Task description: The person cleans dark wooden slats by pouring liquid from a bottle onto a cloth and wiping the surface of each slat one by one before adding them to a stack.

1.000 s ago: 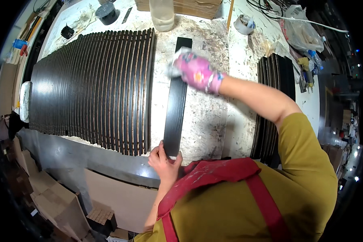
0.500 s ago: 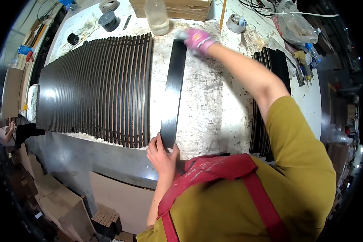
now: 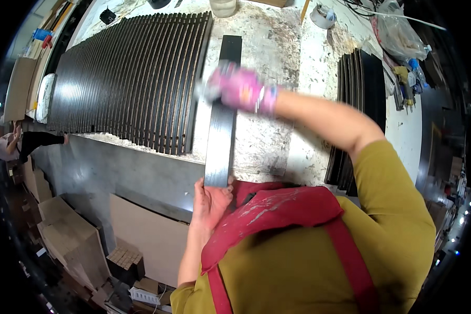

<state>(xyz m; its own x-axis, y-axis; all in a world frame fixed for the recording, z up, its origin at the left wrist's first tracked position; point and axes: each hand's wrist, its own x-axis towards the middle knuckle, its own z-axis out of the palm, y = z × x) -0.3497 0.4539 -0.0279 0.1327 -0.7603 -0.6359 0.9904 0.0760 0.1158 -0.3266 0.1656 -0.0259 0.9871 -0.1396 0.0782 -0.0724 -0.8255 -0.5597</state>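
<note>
A long, flat black strip (image 3: 220, 141) lies lengthwise in front of me on the stained white worktable (image 3: 261, 125). At its near end, my bare left hand (image 3: 212, 203) is closed around the strip, with fingers at both edges. My right hand (image 3: 240, 89), in a pink glove, is over the upper part of the strip and smeared by motion. It is closed on a pale greyish wad (image 3: 209, 91), too blurred to name exactly. The strip's far end shows beyond the glove. To the left, many similar black strips (image 3: 131, 78) stand closely packed in a row.
More black strips (image 3: 358, 89) are stacked at the right. Farther back are a clear container (image 3: 223, 7), a roll of tape (image 3: 323, 17), a plastic bag (image 3: 400, 31) and a yellowish tool (image 3: 402, 73). Cardboard boxes (image 3: 70, 235) stand on the floor at left, where another person (image 3: 15, 146) is.
My right hand has come from the strip's far end toward me along it, with the pale wad. The strip's near end and my left hand have moved closer to my body; the view has shifted.
</note>
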